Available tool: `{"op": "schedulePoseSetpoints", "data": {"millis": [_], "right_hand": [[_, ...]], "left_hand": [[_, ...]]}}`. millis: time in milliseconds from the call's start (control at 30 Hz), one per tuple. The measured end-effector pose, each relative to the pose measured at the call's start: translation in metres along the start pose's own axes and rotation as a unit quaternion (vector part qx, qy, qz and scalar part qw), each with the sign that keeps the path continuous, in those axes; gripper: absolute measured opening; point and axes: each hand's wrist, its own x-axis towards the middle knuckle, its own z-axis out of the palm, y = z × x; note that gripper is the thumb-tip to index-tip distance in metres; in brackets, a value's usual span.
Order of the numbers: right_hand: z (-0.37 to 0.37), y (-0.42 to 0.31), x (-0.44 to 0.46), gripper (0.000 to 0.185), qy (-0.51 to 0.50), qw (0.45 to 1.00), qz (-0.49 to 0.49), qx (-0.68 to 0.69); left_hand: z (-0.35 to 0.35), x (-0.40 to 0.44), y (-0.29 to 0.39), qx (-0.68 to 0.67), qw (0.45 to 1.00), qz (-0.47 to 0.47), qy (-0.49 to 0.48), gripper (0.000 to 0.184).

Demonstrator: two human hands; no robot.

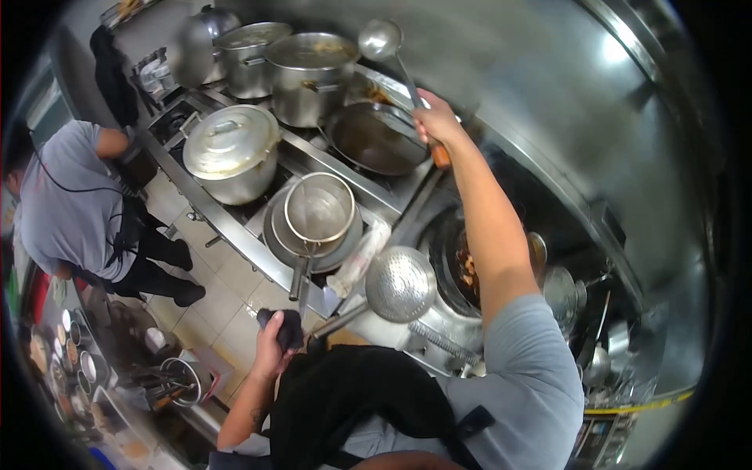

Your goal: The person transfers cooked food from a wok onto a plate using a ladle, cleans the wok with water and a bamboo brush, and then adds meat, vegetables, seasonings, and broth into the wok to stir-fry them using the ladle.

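Note:
My right hand (435, 121) is wrapped round the handle of a steel ladle (381, 41), its bowl raised near the back wall. Below that hand lies a dark wok (376, 139). My left hand (272, 345) grips a black cloth (291, 329) low at the front. A perforated skimmer (400, 284) rests between my arms, its handle running toward the left hand; whether the hand touches it I cannot tell. Behind my right forearm, a wok (448, 252) holds brown pieces of food. A round strainer (319, 207) sits over a pan on the stove.
A lidded pot (230, 149) and tall pots (311, 86) stand on the stove (223, 222). At the left, a co-worker (78, 196) in a grey shirt faces away. A counter with small containers (92, 366) and a utensil bin (188, 380) are at lower left.

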Motion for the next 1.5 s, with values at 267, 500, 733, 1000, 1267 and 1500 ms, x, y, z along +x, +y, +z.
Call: {"op": "schedulePoseSetpoints", "data": {"millis": [267,500,733,1000,1267,1500], "right_hand": [[0.132,-0.02,0.171,0.069,-0.055,0.98,0.005,-0.189],[0.167,-0.001,0.251,0.009,-0.057,0.962,0.047,-0.262],[0.186,-0.085,0.182,0.011,-0.048,0.921,0.223,0.315],[0.131,-0.097,0.175,0.016,-0.146,0.826,0.251,0.483],[0.035,-0.079,-0.005,0.017,-0.149,0.8,0.229,0.535],[-0.083,0.004,-0.214,0.026,-0.222,0.796,0.242,0.509]], "left_hand": [[-0.089,-0.007,0.038,-0.071,0.983,0.079,0.148,0.052],[-0.123,-0.009,0.052,-0.101,0.981,0.075,0.151,0.052],[-0.132,-0.014,0.052,-0.104,0.981,0.062,0.154,0.051],[-0.119,-0.01,0.058,-0.083,0.985,0.073,0.129,0.052],[-0.062,0.015,0.057,-0.031,0.998,0.032,0.04,0.049],[0.019,0.021,0.008,0.026,0.998,-0.011,-0.054,0.048]]}}
